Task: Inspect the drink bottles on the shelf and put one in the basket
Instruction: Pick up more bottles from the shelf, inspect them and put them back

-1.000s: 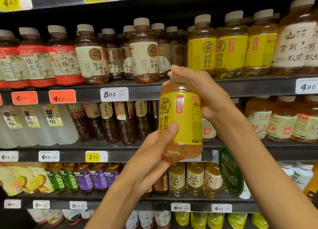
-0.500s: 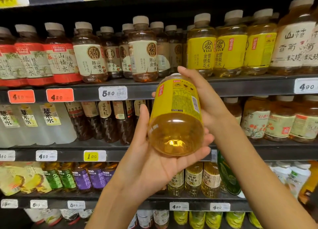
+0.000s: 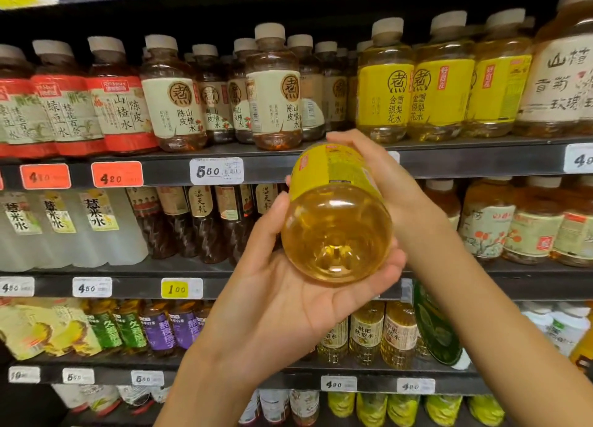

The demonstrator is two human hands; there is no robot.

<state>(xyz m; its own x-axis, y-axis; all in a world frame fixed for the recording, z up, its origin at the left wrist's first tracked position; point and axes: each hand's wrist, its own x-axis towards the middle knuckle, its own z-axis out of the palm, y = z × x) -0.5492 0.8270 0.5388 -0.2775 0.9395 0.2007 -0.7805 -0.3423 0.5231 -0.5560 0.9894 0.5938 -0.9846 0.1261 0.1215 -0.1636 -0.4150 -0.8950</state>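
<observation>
A yellow-labelled bottle (image 3: 335,221) of golden drink is tipped with its clear base toward me, in front of the shelf. My left hand (image 3: 288,301) cradles it from below, thumb up its left side and fingers curled under the base. My right hand (image 3: 382,182) grips the far end, fingers wrapped over the top; the cap is hidden. Matching yellow bottles (image 3: 414,89) stand on the upper shelf to the right. No basket is in view.
Shelves (image 3: 465,160) full of drink bottles fill the view: red-labelled bottles (image 3: 80,105) and cream-labelled tea bottles (image 3: 276,102) on the upper shelf, white bottles (image 3: 73,224) on the middle one. Price tags (image 3: 215,170) line the shelf edges. A green round sign (image 3: 434,327) hangs at lower right.
The bottle went from upright with its label facing me to tipped over, base toward me. My left hand slid from its side to under the base.
</observation>
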